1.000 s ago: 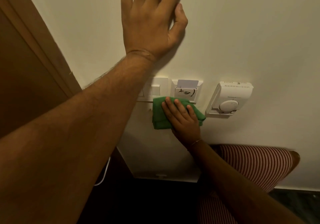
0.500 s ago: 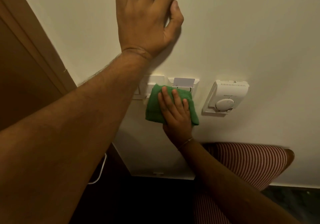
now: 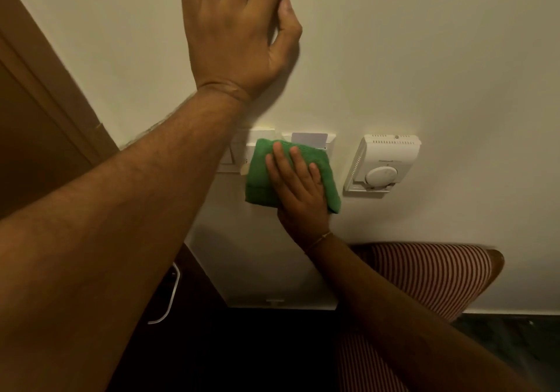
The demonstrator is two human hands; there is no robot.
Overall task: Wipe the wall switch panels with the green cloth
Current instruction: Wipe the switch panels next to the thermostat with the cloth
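- The brown wooden door frame (image 3: 51,88) runs along the left edge.
- The left hand (image 3: 236,37) lies flat on the cream wall (image 3: 424,43), fingers spread, holding nothing.
- The white wall switch panels (image 3: 242,155) sit below it.
- The folded green cloth (image 3: 260,176) covers them, pinned under the right hand (image 3: 298,191), its extended fingers (image 3: 280,161) on top.
- The white dial thermostat (image 3: 383,164) hangs just right, apart.
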